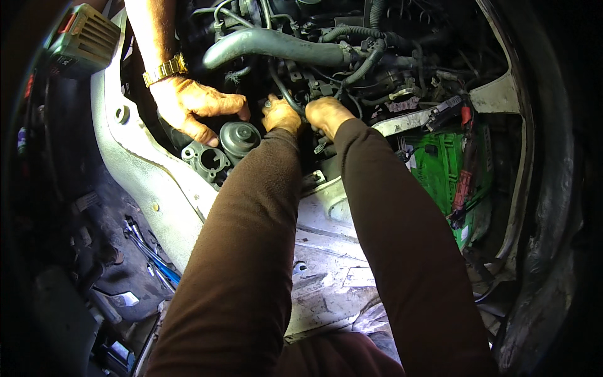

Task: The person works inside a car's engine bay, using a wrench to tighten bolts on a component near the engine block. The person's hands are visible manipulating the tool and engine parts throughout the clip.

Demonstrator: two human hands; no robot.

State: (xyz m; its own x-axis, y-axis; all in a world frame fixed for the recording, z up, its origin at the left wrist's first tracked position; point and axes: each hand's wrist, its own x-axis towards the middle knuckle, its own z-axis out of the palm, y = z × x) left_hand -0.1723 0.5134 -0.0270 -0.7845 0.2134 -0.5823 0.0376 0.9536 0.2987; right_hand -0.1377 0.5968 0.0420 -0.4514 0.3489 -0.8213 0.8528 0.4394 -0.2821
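Position: a thin dark hose [282,88] lies in the engine bay, far of the left hand [281,116] and left of the right hand [328,115]. Its long axis slopes from far left to near right, its visible near end dropping into the gap between the hands. Both hands are close to that end; which is nearer, and whether either touches it, cannot be told.

Grip: the left fingers are curled and the right fingertips point down out of view; whether either hand is clamped on a part cannot be told.

Count: one thick grey pipe [276,48], far of the hands; one domed round housing [240,137], left of the left hand; one flanged part [207,160] with a round opening, left of the housing; one co-worker's hand [200,105] above these; one green battery [440,164], to the right
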